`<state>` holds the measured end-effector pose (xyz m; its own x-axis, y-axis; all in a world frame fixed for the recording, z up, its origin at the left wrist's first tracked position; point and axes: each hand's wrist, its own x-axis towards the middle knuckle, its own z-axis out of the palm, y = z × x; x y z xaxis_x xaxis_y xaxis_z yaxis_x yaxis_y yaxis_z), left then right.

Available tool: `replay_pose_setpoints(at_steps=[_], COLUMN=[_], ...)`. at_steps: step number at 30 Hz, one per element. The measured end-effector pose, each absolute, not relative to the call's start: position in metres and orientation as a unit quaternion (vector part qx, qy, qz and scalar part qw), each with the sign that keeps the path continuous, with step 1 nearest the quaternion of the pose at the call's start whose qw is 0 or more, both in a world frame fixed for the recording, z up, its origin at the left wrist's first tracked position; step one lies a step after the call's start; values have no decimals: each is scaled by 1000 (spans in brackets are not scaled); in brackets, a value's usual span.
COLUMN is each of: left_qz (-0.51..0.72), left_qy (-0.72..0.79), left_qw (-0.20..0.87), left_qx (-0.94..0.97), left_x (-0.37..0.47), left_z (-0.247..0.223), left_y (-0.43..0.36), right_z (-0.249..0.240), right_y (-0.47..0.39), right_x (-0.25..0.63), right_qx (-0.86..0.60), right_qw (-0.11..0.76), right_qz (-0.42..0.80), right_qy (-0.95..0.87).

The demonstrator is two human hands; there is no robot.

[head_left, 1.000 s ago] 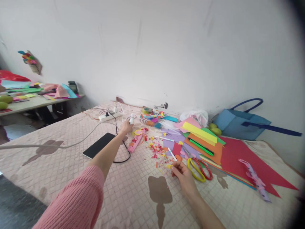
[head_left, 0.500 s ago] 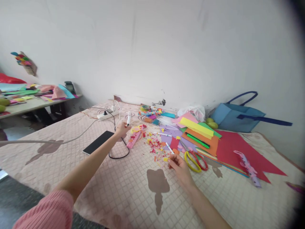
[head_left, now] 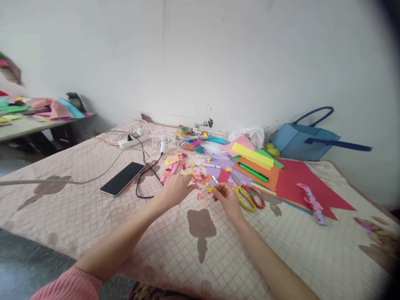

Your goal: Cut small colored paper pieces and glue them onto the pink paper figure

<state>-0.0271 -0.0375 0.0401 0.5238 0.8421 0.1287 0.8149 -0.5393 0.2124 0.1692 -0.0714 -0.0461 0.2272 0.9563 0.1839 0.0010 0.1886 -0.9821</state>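
My left hand [head_left: 177,189] is over the quilted cloth beside the pile of tiny paper scraps [head_left: 200,177], thumb apart from the index finger; its other fingers are mostly hidden. It partly covers a pink strip [head_left: 170,170] with yellow and red pieces at its end. On the right of the scraps, my right hand [head_left: 227,200] pinches a small yellow piece [head_left: 210,189] between thumb and fingers. A white handheld device [head_left: 163,145] with a black cord stands upright beyond my left hand. Scissors [head_left: 250,196] with yellow and red handles lie right of my right hand.
A black-screened phone [head_left: 122,179] and a white power strip [head_left: 133,141] with cables lie to the left. Coloured paper sheets [head_left: 306,185] with a green cutter [head_left: 253,171] spread to the right. A blue bag [head_left: 304,141] stands against the wall.
My left hand has let go of the white device, which now stands on the table, and has moved right and nearer to the scraps. My right hand still pinches the yellow piece.
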Motion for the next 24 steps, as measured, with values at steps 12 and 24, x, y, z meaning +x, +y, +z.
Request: replay_pose_setpoints(at_steps=[12,24], left_qz=[127,195], left_qy=[663,530], left_qw=[119,138], left_qx=[728,814], left_x=[-163,-121], left_z=[38,25], left_y=[-90,-102], right_z=[-46,-52], right_y=[-82,-83], right_x=[165,166], right_qx=[-507,-513], right_qw=[599,594], right_qz=[398,403], right_qy=[-475,-470])
